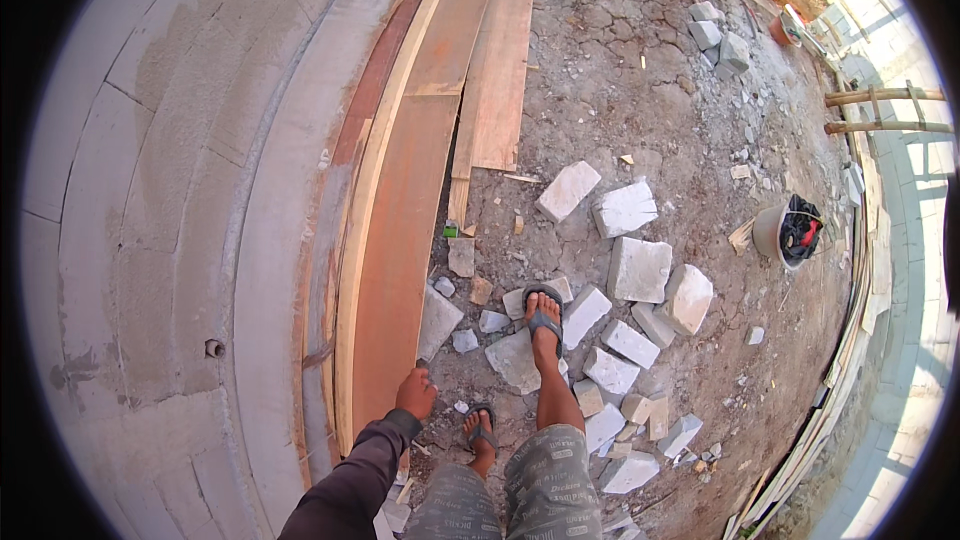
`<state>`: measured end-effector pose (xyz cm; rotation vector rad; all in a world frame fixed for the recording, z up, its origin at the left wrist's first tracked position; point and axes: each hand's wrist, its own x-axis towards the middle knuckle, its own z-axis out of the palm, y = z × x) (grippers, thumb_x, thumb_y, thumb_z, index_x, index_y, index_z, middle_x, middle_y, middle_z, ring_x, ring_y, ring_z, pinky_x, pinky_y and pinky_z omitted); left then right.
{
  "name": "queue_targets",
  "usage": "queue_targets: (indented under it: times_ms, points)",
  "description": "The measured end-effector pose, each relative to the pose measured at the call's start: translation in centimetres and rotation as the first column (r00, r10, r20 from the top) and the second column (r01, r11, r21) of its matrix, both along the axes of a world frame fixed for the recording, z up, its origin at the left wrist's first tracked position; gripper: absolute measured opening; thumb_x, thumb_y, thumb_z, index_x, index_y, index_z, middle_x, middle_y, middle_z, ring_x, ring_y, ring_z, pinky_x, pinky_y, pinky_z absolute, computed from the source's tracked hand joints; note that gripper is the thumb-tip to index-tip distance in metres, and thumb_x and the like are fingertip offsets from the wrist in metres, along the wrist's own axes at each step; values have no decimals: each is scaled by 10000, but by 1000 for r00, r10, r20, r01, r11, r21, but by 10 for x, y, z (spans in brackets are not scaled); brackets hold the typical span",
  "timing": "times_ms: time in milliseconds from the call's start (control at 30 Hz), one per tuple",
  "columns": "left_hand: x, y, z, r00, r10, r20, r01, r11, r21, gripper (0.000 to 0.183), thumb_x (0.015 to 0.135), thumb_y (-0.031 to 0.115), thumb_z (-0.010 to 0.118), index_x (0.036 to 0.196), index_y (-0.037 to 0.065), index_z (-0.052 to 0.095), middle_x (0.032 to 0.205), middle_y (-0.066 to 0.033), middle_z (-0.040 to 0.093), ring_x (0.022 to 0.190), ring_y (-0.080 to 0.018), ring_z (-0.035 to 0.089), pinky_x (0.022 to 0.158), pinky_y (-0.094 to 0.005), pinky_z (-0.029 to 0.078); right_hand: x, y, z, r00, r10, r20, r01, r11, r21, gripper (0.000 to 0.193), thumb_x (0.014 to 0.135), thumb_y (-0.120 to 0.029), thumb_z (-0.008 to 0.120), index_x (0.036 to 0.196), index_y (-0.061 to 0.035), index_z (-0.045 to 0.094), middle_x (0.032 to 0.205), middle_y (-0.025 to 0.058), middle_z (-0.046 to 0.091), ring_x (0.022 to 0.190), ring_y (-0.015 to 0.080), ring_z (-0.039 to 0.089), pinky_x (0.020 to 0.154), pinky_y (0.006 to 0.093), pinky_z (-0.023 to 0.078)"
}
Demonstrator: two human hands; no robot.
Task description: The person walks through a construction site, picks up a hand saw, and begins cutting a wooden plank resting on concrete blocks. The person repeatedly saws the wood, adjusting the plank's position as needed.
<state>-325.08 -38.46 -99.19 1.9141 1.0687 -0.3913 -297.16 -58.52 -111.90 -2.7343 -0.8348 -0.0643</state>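
I see left hand (416,396) curled at edge of reddish board (400,240), cannot tell if gripping; right hand out of view. Board lies near grey wall (185,270). Broken pale blocks (640,270) clutter ground (745,365) around sandalled feet (545,320); bucket (769,231) farther right. Shorts (552,490) carry printed lettering.

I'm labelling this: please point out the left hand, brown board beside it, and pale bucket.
Left hand (416,394), head view: its back.
Brown board (402,250), head view: broad face.
Pale bucket (768,232), head view: outer wall.
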Motion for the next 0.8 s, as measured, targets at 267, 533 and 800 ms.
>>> queue_targets:
  times_ms: [267,533,800]
  points:
    - [256,85,-87,982,-167,88,143,963,230,670,888,192,734,1449,-34,445,1397,-280,530,1323,-441,507,1108,-477,426,57,21,-38,987,22,-159,-64,961,-269,293,1087,-260,387,1186,-47,563,1164,148,649,1098,306,620,954,419,474]
    - [468,177,-202,999,-46,13,33,852,523,823,870,248,794,1473,-84,343,1448,-327,468,1344,-464,486,1107,-504,429,69,26,-61,924,-67,-375,-58,948,-313,352,1093,-315,377,1173,-58,604,1095,130,681,1093,314,638,971,431,472]
    - [502,207,-228,998,51,-36,-34,930,366,661,870,251,796,1259,-51,355,1238,-375,599,1121,-525,619,948,-563,499,67,21,-78,936,-68,-347,-63,933,-353,223,1044,-289,509,1143,-120,615,1061,49,689,975,251,679,814,414,533]
